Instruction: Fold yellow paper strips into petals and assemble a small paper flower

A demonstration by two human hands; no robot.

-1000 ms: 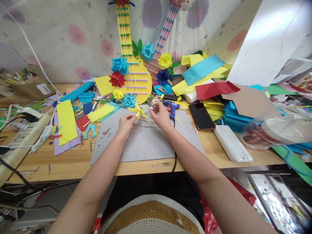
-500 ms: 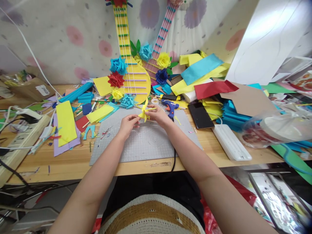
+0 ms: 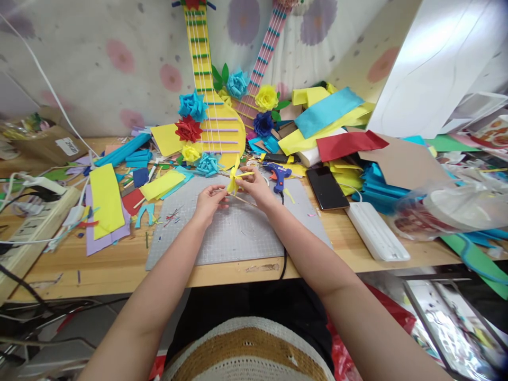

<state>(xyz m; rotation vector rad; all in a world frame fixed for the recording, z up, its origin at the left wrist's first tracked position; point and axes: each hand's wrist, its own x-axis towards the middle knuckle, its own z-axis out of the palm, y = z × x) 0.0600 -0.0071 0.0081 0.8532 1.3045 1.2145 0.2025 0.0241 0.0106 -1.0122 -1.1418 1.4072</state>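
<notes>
Over a grey cutting mat [image 3: 238, 233], both hands meet around a small yellow paper pinwheel [image 3: 235, 179] on a thin wooden stick [image 3: 242, 199]. My left hand [image 3: 208, 202] pinches the stick just below the yellow blades. My right hand [image 3: 256, 188] has its fingers closed on the blades from the right side. The pinwheel is lifted slightly off the mat, in front of a yellow paper guitar [image 3: 216, 114] decorated with paper flowers.
A blue glue gun [image 3: 278, 173] and a black phone [image 3: 326, 188] lie right of my hands. Coloured paper sheets pile up at the back right [image 3: 329, 119] and left [image 3: 106, 198]. A white power strip [image 3: 377, 232] lies at the right, cables and a socket block [image 3: 35, 222] at the left.
The pinwheel has been turned from lying flat to standing more upright, and my right hand has moved in from the stick's end onto the blades. My left hand stayed in place.
</notes>
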